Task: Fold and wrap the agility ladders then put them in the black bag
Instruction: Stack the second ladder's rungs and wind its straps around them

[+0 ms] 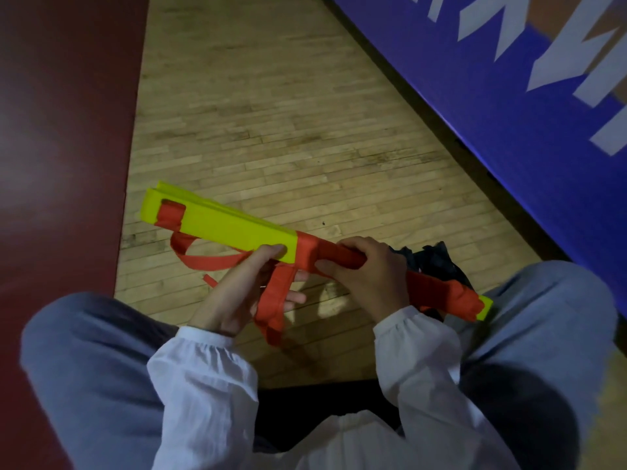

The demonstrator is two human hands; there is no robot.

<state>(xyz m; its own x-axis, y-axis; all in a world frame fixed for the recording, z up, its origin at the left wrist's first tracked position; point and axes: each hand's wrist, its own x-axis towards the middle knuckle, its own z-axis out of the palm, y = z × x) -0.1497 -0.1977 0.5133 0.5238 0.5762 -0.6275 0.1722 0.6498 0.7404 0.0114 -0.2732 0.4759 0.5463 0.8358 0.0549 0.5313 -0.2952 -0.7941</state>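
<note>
Folded ladder rungs (220, 222) held over the floor, left hand (237, 286) pinching the stack, right hand (359, 276) curled round the wound orange strap (339, 254), loose tails hanging, so wrapping looks about half done, bagging not yet done, black bag (437, 262) lying near right.

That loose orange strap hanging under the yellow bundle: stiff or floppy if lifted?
Probably floppy: the orange webbing strap sags in a loop below the stacked yellow plastic rungs. Likely light too; it drapes loosely across the left hand.

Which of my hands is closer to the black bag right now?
Right. The right hand grips the ladder just beside the black bag; the left hand holds it farther off.
</note>
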